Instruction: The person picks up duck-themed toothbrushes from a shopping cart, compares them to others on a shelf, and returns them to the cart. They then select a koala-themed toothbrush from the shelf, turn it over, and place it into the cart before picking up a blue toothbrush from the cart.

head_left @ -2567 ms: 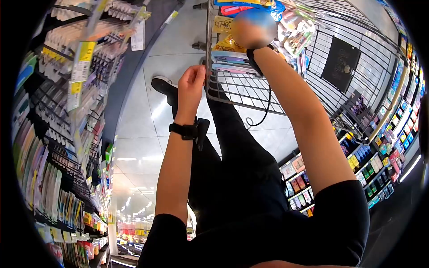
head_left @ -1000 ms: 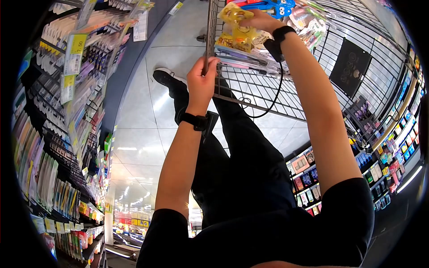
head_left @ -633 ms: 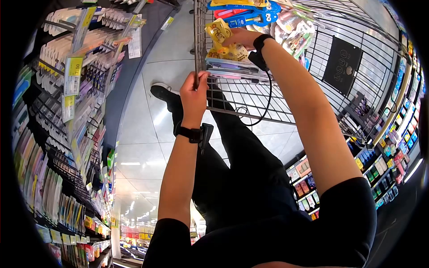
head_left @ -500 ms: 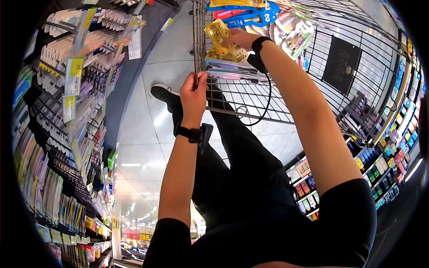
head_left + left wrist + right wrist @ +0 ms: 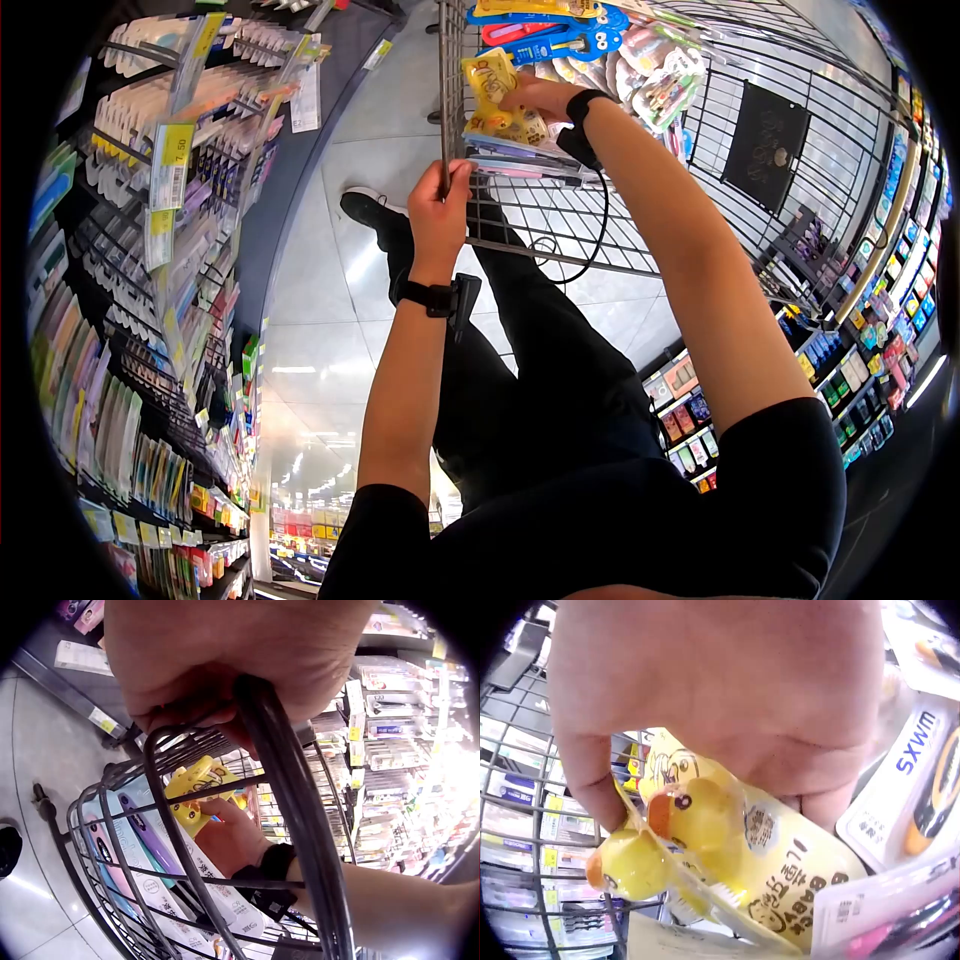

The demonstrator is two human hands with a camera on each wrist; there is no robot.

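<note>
My right hand (image 5: 540,97) reaches down into the wire shopping cart and pinches a yellow duck toothbrush pack (image 5: 488,78). In the right wrist view, thumb and fingers grip this clear pack (image 5: 784,877) from both sides, with duck heads and white bristles showing through the plastic. A second yellow pack (image 5: 508,128) lies just below it. My left hand (image 5: 437,215) is curled around the cart's black rim (image 5: 296,802) at the near corner. Beneath the yellow packs, flat toothbrush packs with purple (image 5: 150,832) and pink handles lie along the cart's wire side.
Blue packs with googly eyes (image 5: 560,45) and several white blister packs (image 5: 655,75) fill the cart's far part. A black panel (image 5: 765,145) hangs on its wire side. Store shelving (image 5: 180,250) stands close on the left, with more shelves (image 5: 680,410) at right. A cable (image 5: 605,225) loops from my right wrist.
My left hand, earlier beside the cart rim, now grips it. My right hand has lowered the yellow toothbrush pack a little toward the other packs; over the last half second it has barely moved.
</note>
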